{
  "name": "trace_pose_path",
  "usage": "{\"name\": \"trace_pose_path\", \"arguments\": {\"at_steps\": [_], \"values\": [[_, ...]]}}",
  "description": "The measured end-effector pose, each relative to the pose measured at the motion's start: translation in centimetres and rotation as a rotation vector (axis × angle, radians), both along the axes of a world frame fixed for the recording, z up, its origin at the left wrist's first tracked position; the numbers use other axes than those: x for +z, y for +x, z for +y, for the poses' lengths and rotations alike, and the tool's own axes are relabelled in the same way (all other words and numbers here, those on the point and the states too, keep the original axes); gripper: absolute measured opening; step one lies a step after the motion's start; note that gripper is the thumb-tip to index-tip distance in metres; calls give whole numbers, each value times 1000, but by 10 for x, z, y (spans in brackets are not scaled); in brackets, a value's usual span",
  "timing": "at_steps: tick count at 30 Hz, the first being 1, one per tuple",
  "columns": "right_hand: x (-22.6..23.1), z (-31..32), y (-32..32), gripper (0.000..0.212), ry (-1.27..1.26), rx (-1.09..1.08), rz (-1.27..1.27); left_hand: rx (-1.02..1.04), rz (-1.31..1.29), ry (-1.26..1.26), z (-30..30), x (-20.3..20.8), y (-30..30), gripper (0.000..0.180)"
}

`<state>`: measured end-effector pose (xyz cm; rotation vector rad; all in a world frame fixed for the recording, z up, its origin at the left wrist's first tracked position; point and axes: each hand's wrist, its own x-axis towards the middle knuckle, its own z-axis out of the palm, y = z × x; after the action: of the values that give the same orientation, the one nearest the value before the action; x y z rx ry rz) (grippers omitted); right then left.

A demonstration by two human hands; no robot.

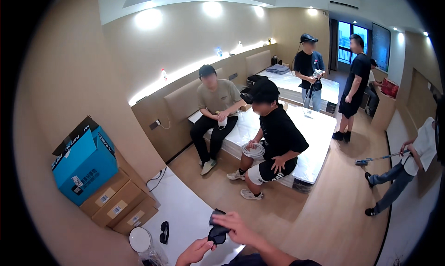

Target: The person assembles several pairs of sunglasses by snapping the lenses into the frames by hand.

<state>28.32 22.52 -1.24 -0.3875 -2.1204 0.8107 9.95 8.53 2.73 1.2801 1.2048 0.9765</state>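
Note:
Over the white table's near edge, my left hand (pixel 197 251) is closed on a pair of dark sunglasses (pixel 217 237), its thumb and fingers at the lower rim. My right hand (pixel 237 228) presses a dark cloth (pixel 216 217) just above and against the glasses, fingers stretched along it. On the table to the left lies a second pair of black sunglasses (pixel 164 232). Beside it are a round white lid or dish (pixel 140 239) and crumpled clear plastic (pixel 155 256).
Cardboard boxes (pixel 123 205) topped by a blue box (pixel 85 166) stand at the left on the white table (pixel 185 205). Two people sit on a plastic-covered bed (pixel 306 136), one holding a coiled white hose (pixel 253 150). Others stand farther off; one holds a mop (pixel 364 162).

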Motion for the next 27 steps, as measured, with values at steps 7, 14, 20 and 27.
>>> {"name": "trace_pose_path", "arguments": {"at_steps": [7,14,20,27], "values": [[11,-5,-2,67,-38,70,38,-54,36,-50,2,0,-2,36],[10,-9,0,64,-43,-82,-10,-83,86,-85,-2,4,1,36],[-2,-4,0,71,-82,-113,-26,-62,90,-43,4,4,-1,38],[-8,-6,-2,73,-42,-76,38,-10,118,-57,3,-2,-4,44]]}}
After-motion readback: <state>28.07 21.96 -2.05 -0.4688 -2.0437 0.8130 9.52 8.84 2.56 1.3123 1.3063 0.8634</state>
